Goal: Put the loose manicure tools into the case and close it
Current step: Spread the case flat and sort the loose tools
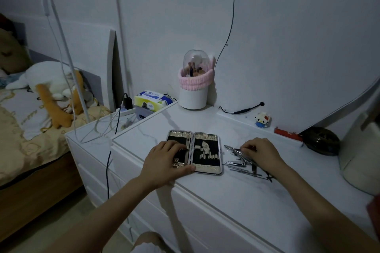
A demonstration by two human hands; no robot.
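The manicure case (207, 151) lies open and flat on the white dresser top (236, 197), black lining up, with a clipper strapped in its right half. My left hand (166, 162) rests on the case's left half, fingers spread over it and thumb along the near edge. To the right of the case lies a pile of loose metal tools (240, 165): nippers, clippers and thin sticks. My right hand (261, 155) is on the pile's far side, its fingertips pinching the handle of the nippers (233, 149).
A white brush holder (193, 88) with a pink band stands at the back. A small block figure (262, 120), a red lighter (287, 134) and a dark round object (320, 140) sit by the mirror (298, 47). Cables hang off the dresser's left side beside a bed.
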